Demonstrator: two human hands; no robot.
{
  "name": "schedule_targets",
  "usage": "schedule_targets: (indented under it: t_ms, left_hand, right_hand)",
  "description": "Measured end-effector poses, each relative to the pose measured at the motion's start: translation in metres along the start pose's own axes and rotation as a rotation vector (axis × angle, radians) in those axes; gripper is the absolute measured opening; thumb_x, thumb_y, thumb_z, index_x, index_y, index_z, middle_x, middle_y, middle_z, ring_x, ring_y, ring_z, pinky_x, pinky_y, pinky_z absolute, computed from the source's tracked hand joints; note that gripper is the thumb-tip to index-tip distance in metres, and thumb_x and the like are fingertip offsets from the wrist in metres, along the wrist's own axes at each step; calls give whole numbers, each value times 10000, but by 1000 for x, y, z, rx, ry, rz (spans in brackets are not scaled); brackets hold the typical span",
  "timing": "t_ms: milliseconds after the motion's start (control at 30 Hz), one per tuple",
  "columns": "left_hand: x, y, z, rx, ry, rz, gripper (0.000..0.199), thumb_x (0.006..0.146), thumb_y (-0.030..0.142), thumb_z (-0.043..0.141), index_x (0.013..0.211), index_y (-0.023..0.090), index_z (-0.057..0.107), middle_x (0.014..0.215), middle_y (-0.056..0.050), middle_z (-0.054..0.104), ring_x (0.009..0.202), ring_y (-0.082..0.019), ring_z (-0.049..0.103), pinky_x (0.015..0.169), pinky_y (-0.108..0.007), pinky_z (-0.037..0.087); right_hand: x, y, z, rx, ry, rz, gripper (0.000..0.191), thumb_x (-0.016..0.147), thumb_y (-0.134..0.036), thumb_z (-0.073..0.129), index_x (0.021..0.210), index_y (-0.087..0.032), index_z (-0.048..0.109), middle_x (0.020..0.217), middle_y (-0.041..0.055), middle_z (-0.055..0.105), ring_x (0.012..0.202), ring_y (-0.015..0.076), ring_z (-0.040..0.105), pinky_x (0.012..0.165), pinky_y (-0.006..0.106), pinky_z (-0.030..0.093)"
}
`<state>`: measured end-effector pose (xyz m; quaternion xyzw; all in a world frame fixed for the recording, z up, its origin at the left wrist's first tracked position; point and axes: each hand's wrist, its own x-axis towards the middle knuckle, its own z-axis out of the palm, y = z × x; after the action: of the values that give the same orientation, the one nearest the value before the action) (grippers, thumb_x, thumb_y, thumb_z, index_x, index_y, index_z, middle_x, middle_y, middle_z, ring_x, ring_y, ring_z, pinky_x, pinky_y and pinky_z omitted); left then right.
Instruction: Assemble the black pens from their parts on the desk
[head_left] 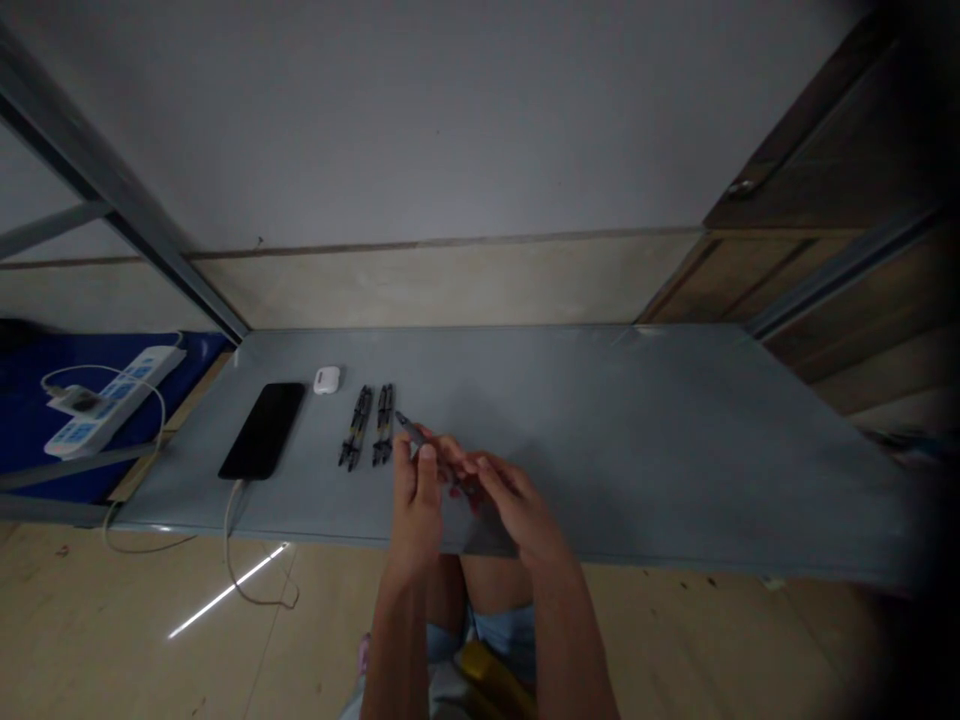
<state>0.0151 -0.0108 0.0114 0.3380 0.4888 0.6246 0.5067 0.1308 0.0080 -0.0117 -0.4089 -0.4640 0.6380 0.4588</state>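
Person at a grey desk (pixel 637 430) fiddling with a pen, seen from their head cam

Left hand (pixel 415 510) and right hand (pixel 517 510) are clenched together around a slim dark pen (pixel 427 448), tip poking up-left, held just above the desk, though it's hard to tell which fingers carry it. Just beside it lie two clusters of dark pens (pixel 356 428), then a white earbud case (pixel 326 380) and a black phone (pixel 262 430) with its white cable (pixel 232 530) trailing off the edge. A power strip (pixel 112 400) sits further left.
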Motion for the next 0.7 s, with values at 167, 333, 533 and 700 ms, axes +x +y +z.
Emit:
schedule_targets:
  t_ms: [167,333,533,700]
  left_hand:
    - [2,6,-2,-33,68,122,167,975,386,442,1022,239,378,1001,-38,709,978,-165,661,941,-352,468]
    - [1,5,-1,-93,57,-28,226,930,412,539,975,203,468,1057,-97,726,979,-198,679,886,-358,495]
    - [0,3,6,-140,-99,-94,249,886,388,615,821,177,500,1031,-98,722,928,-195,677,808,-320,505]
    - [-5,9,7,85,-19,-37,260,844,405,655,862,172,540,1063,-94,684,976,-203,649,822,-312,501]
  right_hand:
    - [-4,-5,-3,83,-61,-43,313,882,-380,628,1148,-235,705,772,35,711,684,164,612,566,262,447]
    - [-4,-7,-9,64,53,-108,253,854,-345,670,1065,-216,724,697,19,693,653,166,614,665,309,497]
    - [-3,1,-9,105,171,-192,254,896,-390,612,1007,-198,737,716,18,657,710,156,594,726,301,484]
    - [1,3,-3,260,345,-223,252,864,-436,647,888,-198,726,730,12,638,641,131,559,606,262,453]
